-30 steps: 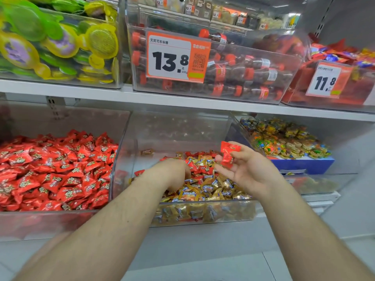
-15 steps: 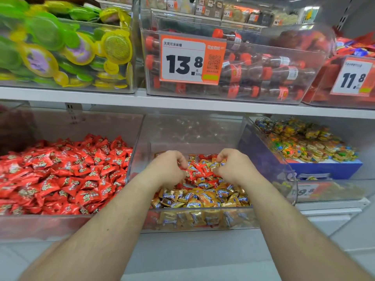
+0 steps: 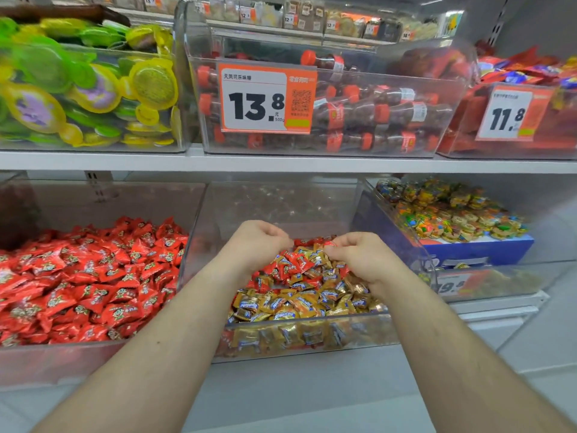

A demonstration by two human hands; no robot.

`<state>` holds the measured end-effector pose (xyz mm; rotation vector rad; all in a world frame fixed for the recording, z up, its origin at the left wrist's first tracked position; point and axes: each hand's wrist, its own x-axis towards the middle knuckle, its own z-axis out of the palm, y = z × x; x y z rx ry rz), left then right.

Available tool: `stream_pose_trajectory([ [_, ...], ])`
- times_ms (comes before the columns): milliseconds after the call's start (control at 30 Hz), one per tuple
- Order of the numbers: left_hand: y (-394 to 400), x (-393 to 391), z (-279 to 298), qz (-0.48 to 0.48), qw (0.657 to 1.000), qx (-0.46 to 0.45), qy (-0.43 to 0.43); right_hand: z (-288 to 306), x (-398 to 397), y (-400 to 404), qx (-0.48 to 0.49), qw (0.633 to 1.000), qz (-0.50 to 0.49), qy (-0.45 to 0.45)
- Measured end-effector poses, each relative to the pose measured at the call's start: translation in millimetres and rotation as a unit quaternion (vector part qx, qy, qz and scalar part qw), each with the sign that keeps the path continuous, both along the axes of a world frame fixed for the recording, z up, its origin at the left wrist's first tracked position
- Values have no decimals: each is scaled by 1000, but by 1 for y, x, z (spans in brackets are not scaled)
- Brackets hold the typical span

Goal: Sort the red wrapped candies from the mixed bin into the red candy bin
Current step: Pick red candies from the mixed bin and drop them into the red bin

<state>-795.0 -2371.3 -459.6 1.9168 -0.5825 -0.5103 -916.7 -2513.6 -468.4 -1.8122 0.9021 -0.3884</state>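
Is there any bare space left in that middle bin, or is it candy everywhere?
The mixed bin shows bare clear floor at the back, bordered by its rear wall and the candy pile. The front is crowded with candies, where the left hand and right hand dig.

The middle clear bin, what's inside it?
The middle bin holds gold wrapped candies in front and red wrapped candies behind. Both hands cover part of the pile; deeper layers are hidden.
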Motion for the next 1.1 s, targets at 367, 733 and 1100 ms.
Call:
stream_pose_trajectory([
  [367, -33, -1, -31, -236, 835, 425, -258, 18, -44, 4, 464, 857, -70, -213],
  [733, -21, 0, -36, -237, 911, 269, -204, 11, -23, 14, 433, 882, -45, -181],
  [1100, -33, -5, -42, -242, 870, 345, -255, 12, -13, 21, 402, 899, -48, -166],
])
